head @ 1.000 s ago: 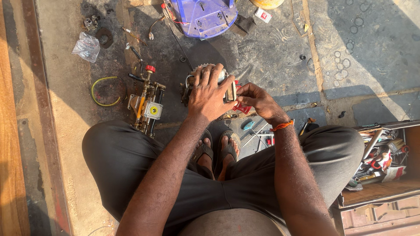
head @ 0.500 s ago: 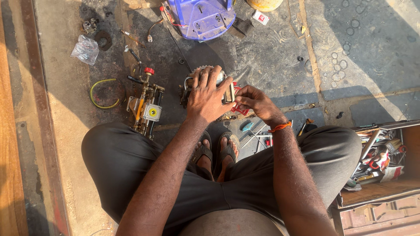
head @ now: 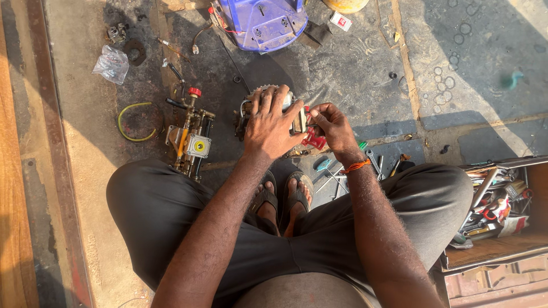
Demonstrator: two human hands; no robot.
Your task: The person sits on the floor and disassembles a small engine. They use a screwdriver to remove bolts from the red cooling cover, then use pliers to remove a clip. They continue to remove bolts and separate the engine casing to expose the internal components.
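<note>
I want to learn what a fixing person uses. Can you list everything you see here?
metal engine part: one, grey, toothed rim, floor centre, under left hand
red piece: one, red, beside right hand
pump assembly: one, metal with yellow and red bits, left of centre
hose loop: one, yellow-green, far left
plastic bag: one, clear, upper left
plastic tank: one, blue-purple, top
spanners: several, silver, by right knee
wooden toolbox: one, brown, full of tools, right
sandals: two, dark, on feet
left hand: pressing on engine part
right hand: fingers at part's edge
</note>
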